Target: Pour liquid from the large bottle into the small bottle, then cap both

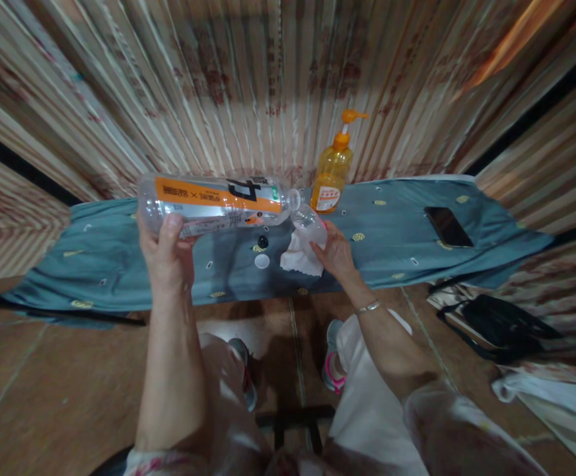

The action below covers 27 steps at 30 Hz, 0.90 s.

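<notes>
Your L hand (169,254) is curled round the base end of the clear plastic drink bottle (209,201) w/ the orange label, thumb on the near side, opened only as wide as the bottle's girth. Bottle's up in front of you above the teal cloth (134,271), approx. mid-L; long axis runs L to R, nearly level across your view, base by your L palm & neck pointing at your R side. That's the key relation: the bottle mouth (295,199) is at the far end from your L grip, so your R hand (335,251) is the nearer one to it. R fingers are closed in on a small clear plastic piece (310,221) & a white tissue (302,255), the tissue hanging below; can't tell exactly how they're pinched. The clear piece sits right at the mouth, slightly R & nearer you; can't tell if they're touching. Pump bottle (328,192) stands just beyond; black cap (263,242) & white disc (261,262) lie btwn your hands, below the neck.
</notes>
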{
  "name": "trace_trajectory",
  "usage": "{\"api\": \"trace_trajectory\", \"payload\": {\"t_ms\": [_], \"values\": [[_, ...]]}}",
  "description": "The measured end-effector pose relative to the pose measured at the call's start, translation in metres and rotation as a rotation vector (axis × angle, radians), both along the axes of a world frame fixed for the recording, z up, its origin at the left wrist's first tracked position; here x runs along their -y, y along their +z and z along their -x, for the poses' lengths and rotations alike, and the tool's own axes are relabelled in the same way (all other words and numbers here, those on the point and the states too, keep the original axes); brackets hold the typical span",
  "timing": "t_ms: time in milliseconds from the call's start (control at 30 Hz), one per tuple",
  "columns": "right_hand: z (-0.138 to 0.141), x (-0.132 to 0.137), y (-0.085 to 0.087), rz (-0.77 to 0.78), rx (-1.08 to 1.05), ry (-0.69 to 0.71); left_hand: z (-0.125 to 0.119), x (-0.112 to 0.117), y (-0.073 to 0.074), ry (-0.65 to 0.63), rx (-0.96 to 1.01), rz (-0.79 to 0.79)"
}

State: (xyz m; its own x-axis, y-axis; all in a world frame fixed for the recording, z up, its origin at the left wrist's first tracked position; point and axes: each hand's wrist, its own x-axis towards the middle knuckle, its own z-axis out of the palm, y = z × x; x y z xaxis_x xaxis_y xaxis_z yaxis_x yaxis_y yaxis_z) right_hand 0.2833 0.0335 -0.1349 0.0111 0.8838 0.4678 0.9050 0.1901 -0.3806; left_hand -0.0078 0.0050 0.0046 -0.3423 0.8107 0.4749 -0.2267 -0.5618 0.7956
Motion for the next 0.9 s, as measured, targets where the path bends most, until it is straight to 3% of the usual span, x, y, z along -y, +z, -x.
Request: {"api": "trace_trajectory", "payload": {"t_ms": [433,900], "values": [[0.0002,0.0,-0.0052,0.003,0.014,0.001,-0.0006,0.0082,0.006,0.063,-0.038,0.028],[0.0048,-0.0003,-0.0069,-0.013,0.011,0.059,-0.0021,0.0051,0.0008,0.058,-0.032,0.049]]}}
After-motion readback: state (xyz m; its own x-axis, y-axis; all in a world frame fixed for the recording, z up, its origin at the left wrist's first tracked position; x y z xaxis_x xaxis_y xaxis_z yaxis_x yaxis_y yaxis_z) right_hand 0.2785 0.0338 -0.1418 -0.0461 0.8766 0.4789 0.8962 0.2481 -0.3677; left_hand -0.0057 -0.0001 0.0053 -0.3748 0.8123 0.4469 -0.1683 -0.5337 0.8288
